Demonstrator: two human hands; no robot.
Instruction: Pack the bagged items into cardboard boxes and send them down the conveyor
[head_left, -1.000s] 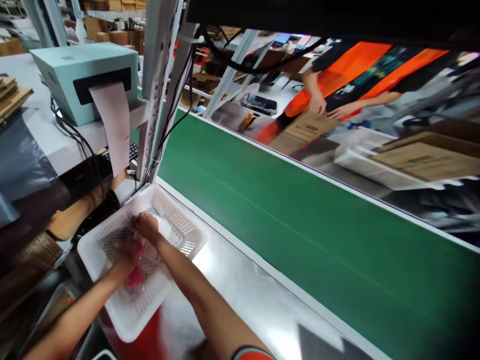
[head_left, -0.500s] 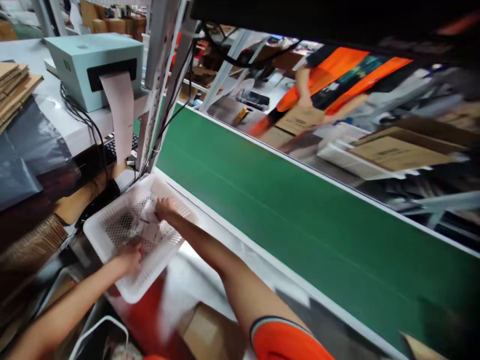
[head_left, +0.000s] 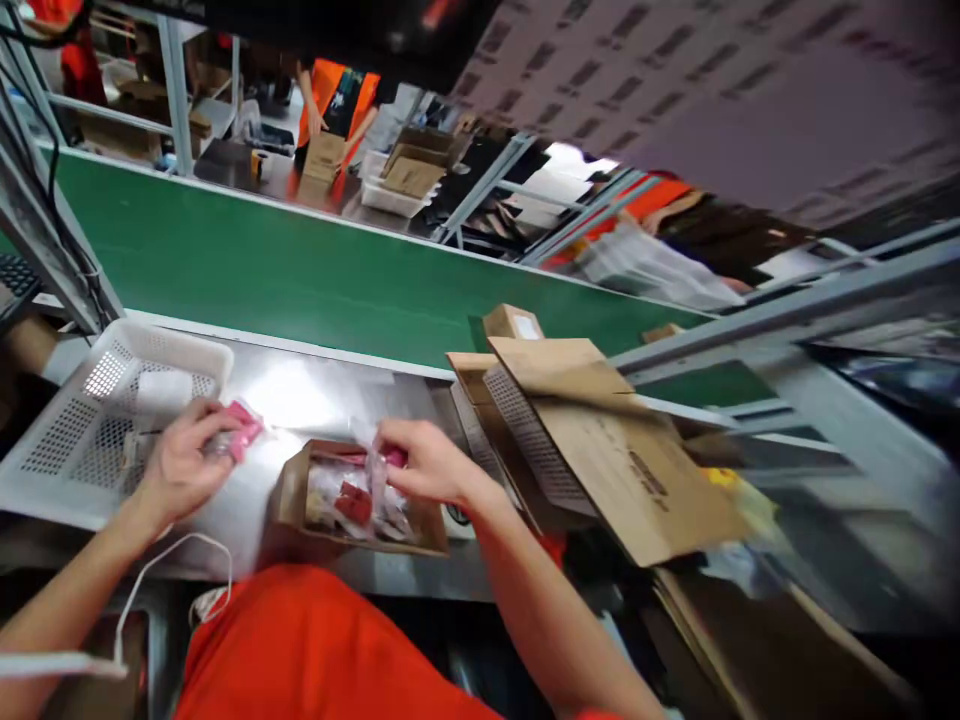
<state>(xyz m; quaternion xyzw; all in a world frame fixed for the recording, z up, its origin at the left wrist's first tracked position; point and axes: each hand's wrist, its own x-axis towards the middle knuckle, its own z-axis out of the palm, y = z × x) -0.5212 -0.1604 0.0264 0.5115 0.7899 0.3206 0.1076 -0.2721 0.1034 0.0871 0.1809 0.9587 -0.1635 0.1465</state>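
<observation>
My left hand (head_left: 187, 455) is closed around a small pink packet (head_left: 244, 425), held above the metal tabletop beside a white plastic basket (head_left: 169, 340). Inside the basket lie a white roll-like item (head_left: 163, 390) and a smaller piece partly behind my hand. In front of my body stands an open cardboard box (head_left: 291, 490) containing clear bags and a red item (head_left: 354, 503). Over its right side, my right hand (head_left: 420, 458) pinches a clear plastic bag (head_left: 379, 485); something pink shows at the fingertips.
A green conveyor belt (head_left: 300, 265) runs behind the metal table (head_left: 289, 385). Large flattened cartons (head_left: 600, 450) lean at the right, with a small carton (head_left: 514, 322) on the belt. A metal post (head_left: 56, 220) rises at left. A co-worker (head_left: 337, 100) handles a box across the belt.
My view has swung right. Both hands have left the basket; the left now holds a pink packet, and the right grips a clear bag over the open box.
</observation>
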